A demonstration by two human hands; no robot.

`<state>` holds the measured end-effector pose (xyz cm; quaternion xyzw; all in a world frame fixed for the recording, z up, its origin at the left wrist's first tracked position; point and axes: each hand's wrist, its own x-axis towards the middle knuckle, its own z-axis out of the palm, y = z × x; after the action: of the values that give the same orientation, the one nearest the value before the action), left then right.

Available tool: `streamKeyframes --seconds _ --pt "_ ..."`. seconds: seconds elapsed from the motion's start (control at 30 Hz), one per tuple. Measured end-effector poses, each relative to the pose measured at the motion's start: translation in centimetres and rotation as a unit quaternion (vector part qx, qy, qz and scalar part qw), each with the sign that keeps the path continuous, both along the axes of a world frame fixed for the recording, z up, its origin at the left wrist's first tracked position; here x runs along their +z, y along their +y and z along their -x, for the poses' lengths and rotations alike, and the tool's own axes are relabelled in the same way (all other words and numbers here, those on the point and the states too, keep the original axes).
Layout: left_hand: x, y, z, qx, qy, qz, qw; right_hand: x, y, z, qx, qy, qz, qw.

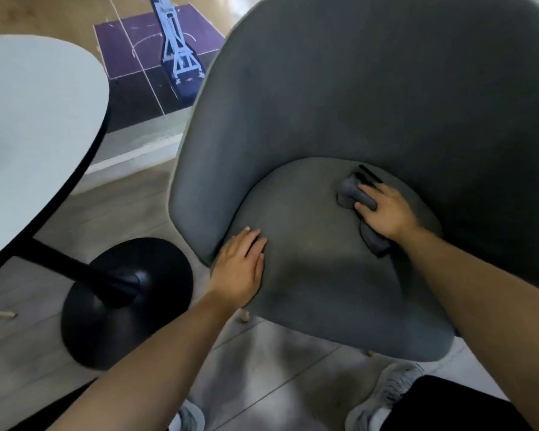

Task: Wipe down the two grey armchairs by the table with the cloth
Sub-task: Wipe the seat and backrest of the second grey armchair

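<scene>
One grey armchair [339, 104] fills the middle and right of the head view, its curved back wrapping round the seat cushion. My right hand [386, 213] presses a dark grey cloth [350, 189] flat on the rear right of the seat, near the backrest. The cloth sticks out past my fingertips and behind my wrist. My left hand [241, 269] lies flat, fingers together, on the seat's front left edge beside the armrest end. It holds nothing. No second armchair is in view.
A white round table [28, 126] with a dark rim stands at the left on a black pedestal base [122, 300]. A purple mat [131, 42] with a blue stand lies beyond on the floor. My grey shoes [383, 396] are on the tiles below the chair.
</scene>
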<state>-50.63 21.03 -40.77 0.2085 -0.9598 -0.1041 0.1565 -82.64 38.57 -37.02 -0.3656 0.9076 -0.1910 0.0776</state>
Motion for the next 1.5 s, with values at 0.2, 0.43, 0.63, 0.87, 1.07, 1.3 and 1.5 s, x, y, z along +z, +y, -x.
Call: streamKeyframes --seconds 0.2,0.43,0.63,0.87,1.07,1.3,1.5 --pt "-1.5 -0.1 -0.2 -0.002 0.079 -0.010 0.997 -1.8 -1.8 -2.8 0.034 0.069 0.029 0.997" --pt "1.3 0.3 -3.8 -0.038 0.043 -0.076 0.995 -1.6 -4.1 -11.6 0.135 0.039 0.027 0.990" --pt "3.6 0.8 -9.5 -0.042 0.027 -0.047 0.998 -0.9 -3.4 -19.8 0.218 0.008 0.042 0.975" --pt "5.5 1.1 -13.5 -0.026 0.058 -0.011 0.998 -1.7 -1.4 -28.3 0.386 0.024 0.014 0.922" --pt "6.6 2.0 -15.3 -0.050 0.070 0.006 0.996 -2.3 1.3 -30.7 0.431 0.058 -0.004 0.901" --pt "7.0 2.9 -14.3 -0.043 0.070 -0.004 0.997 3.4 2.6 -25.9 0.333 0.069 0.090 0.936" --pt "9.5 6.2 -11.0 -0.081 -0.012 -0.058 0.995 6.0 3.9 -23.3 0.275 0.063 0.121 0.952"
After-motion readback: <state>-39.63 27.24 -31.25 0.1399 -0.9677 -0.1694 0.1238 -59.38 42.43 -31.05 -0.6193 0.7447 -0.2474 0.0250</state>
